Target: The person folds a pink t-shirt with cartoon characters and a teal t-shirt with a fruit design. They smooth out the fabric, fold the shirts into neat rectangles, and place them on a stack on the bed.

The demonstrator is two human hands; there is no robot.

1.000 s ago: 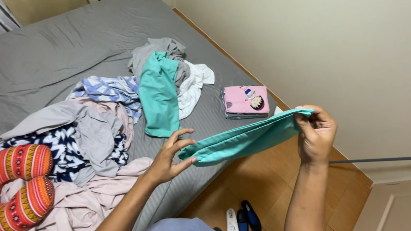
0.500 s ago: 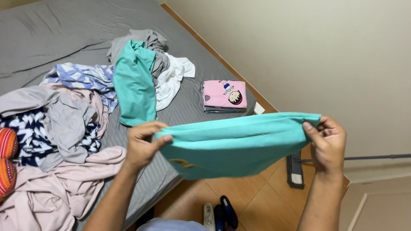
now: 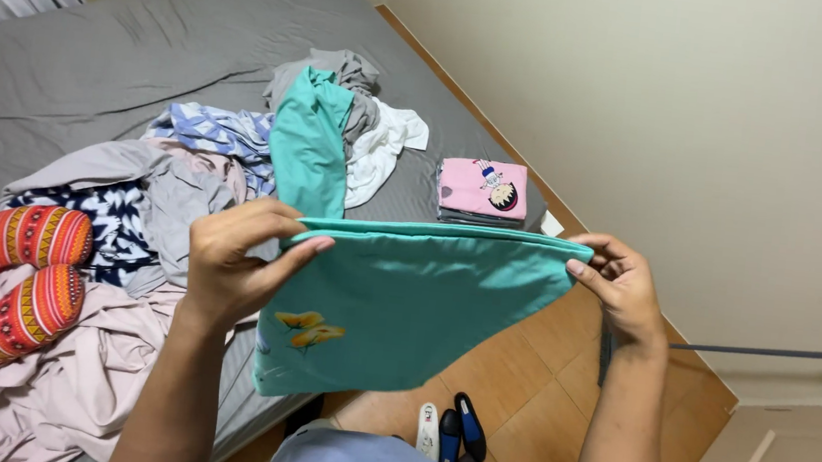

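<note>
Bed [image 3: 96,60]: grey sheet, the largest thing in view, running from the top left toward the wooden floor [image 3: 518,372]; every place below is told against it.
Laundry heap [image 3: 164,187]: loose clothes spread over the bed's middle and near side: grey, pale pink, blue-and-white patterned, black-and-white patterned, a white piece, and a teal garment [image 3: 311,146] draped on top.
Teal cloth [image 3: 404,306]: held up in the air over the bed's near edge and the floor beside it, stretched flat with its top edge level; plain teal, with a small yellow-orange butterfly print [image 3: 309,327] near its lower left corner.
Neck cushion [image 3: 0,277]: U-shaped, orange-red with striped patterns, on the bed's near left side, beside the pink clothes.
Folded stack [image 3: 481,193]: small square pile on the bed's right edge, beyond the held cloth; top piece pink with a cartoon figure printed on it.
Left hand [image 3: 232,259]: pinches the teal cloth's upper left corner, thumb in front, fingers curled.
Right hand [image 3: 622,286]: pinches the upper right corner between thumb and fingertips.
Sandals [image 3: 452,431]: on the floor beside the bed, below the cloth.
</note>
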